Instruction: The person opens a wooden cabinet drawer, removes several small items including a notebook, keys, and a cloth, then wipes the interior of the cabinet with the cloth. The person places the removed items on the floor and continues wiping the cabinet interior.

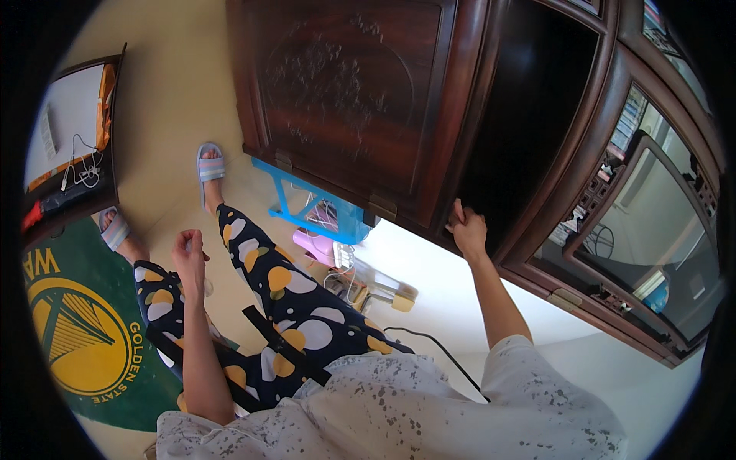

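My right hand (468, 231) is at the near corner of the dark recess (526, 115) in a dark wooden cabinet. Its fingers are partly bent against the frame there. Whether they pinch anything small is hidden. A carved panel (345, 86) with brass-coloured hinges (382, 205) lies on one side of this recess, a framed mirror (644, 201) on the other. My left hand (188, 256) hangs over the floor near my legs, away from the cabinet. Its fingers curl inward, and I cannot see whether something small is inside them.
A blue plastic stool (339, 221), a purple hair dryer (316, 246) and a white power strip (345, 256) with cables sit below the cabinet. At left, an open drawer (118, 132) holds papers and a white cable (86, 172), beside a green round mat (115, 276). A black cord (440, 345) runs beside me.
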{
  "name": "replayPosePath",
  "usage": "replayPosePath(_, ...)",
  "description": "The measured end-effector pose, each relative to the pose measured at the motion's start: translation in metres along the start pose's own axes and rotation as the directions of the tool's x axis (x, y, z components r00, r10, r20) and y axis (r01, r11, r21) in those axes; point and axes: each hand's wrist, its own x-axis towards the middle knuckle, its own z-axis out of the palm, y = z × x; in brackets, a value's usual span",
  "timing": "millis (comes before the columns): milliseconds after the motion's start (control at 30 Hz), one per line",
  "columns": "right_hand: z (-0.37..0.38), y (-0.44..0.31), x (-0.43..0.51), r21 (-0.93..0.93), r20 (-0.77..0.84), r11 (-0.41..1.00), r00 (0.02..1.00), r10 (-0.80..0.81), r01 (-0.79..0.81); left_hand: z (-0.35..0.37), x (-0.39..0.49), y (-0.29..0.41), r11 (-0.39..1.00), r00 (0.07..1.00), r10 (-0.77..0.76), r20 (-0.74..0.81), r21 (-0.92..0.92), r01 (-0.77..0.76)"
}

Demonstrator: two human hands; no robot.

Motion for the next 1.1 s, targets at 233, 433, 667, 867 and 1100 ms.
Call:
replayPosePath(233,0.059,0.068,0.152,0.003,-0.254,0.986,0.954,0.16,-0.164,0.049,0.025,0.004,1.0,1.0,0.025,0.002,0.007,-0.025)
replayPosePath(433,0.086,0.112,0.288,0.029,-0.271,0.902,0.865,0.422,-0.431,0.094,0.048,-0.005,1.0,1.0,0.017,-0.017,-0.019,-0.017)
replayPosePath(667,0.079,0.13,0.399,-0.244,-0.117,0.869,0.903,0.413,-0.43,0.16,0.072,-0.016,0.997,0.999,-0.042,0.001,0.061,0.042)
replayPosePath(867,0.101,0.177,0.409,0.164,-0.172,0.949,0.939,0.297,-0.27,0.165,0.073,-0.03,0.998,0.999,-0.045,0.027,0.045,0.043)
replayPosePath(1100,0.068,0.121,0.322,-0.157,-0.156,0.899,0.909,0.386,-0.409,0.141,0.055,-0.008,1.0,1.0,-0.011,0.019,0.025,0.011)
